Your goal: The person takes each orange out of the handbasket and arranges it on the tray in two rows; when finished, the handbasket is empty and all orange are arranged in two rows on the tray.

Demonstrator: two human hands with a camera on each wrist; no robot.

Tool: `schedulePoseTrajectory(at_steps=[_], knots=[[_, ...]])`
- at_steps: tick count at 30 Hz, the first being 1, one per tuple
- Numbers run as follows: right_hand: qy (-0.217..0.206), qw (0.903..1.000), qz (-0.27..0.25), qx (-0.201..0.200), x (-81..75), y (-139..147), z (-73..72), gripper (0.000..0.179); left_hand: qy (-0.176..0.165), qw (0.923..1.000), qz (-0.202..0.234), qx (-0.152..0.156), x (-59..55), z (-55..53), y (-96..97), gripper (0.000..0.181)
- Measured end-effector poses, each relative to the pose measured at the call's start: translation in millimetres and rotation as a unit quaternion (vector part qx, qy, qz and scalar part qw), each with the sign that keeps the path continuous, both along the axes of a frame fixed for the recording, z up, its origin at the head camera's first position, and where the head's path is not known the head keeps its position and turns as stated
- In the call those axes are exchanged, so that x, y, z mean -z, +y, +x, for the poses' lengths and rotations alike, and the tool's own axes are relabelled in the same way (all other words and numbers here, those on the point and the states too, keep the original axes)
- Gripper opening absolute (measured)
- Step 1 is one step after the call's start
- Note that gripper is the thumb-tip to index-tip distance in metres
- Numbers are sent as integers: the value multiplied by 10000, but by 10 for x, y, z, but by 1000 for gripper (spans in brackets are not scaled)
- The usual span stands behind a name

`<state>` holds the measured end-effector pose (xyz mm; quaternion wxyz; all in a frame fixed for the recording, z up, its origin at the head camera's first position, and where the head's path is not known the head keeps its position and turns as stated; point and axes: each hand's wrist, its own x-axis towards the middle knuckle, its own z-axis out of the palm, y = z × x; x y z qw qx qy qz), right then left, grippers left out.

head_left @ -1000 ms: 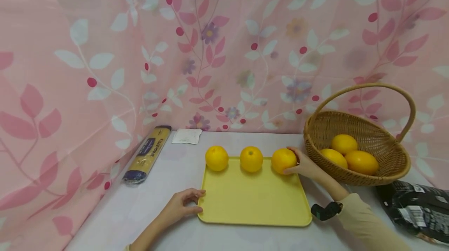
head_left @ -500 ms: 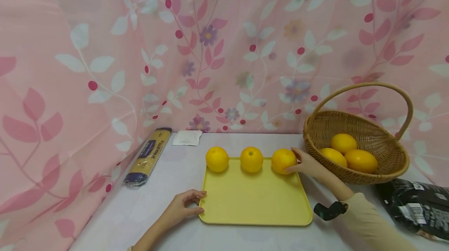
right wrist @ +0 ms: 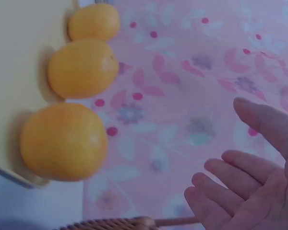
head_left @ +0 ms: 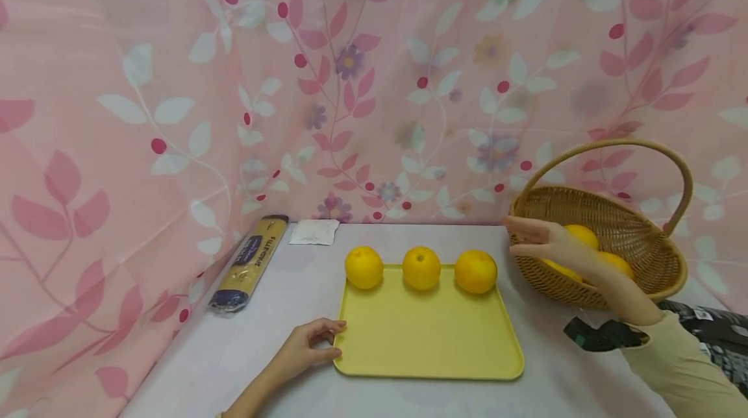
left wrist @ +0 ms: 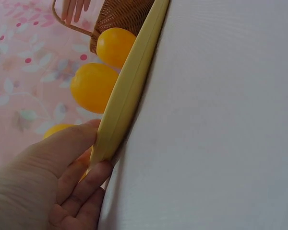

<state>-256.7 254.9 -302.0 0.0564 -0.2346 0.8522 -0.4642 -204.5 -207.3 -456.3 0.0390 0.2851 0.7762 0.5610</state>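
My left hand [head_left: 310, 345] holds the left edge of a yellow tray [head_left: 429, 340], its thumb and fingertips at the rim. In the left wrist view, thumb and fingers [left wrist: 89, 184] meet the tray [left wrist: 129, 96] near a corner. Three oranges sit in a row along the tray's far edge: left [head_left: 364, 267], middle [head_left: 421, 268] and right [head_left: 476, 271]. With nothing in it, my right hand [head_left: 552, 243] is raised in front of the wicker basket [head_left: 660, 262], fingers extended. It partly hides the fruit [head_left: 616, 265] inside. In the right wrist view, the palm [right wrist: 259, 191] faces the camera, apart from the oranges.
A spaghetti packet [head_left: 250, 264] lies at the left, next to a small white packet [head_left: 314, 232]. Beyond the basket's near side lies a black printed bag [head_left: 719, 333], partly behind my right sleeve. A pink floral curtain [head_left: 409, 80] hangs behind the table.
My right hand has let go of the right orange and moved right, up in front of the basket. The orange stays at the tray's far right corner. My left hand stays at the tray.
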Motion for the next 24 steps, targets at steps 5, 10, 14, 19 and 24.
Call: schedulePoseTrajectory(at_steps=[5,10,14,19,24], knots=[[348,9982,-26,496,-270,244,31,51,3,10000,-24,2,40,-17,-17,30],[517,9896,-397,1283,-298,447,67,48,-76,9999,-82,-22,38,-9,-21,30],[735,9845,-501,1514,-311,578,7,46,-53,9999,-131,-33,-42,46,1,27],[1027,9784,-599,1690,-360,710,-129,43,-50,9998,-161,-54,-131,92,38,25],[910,9725,-577,2063,-406,794,-300,49,-4,9997,-181,-133,-30,25,20,22]])
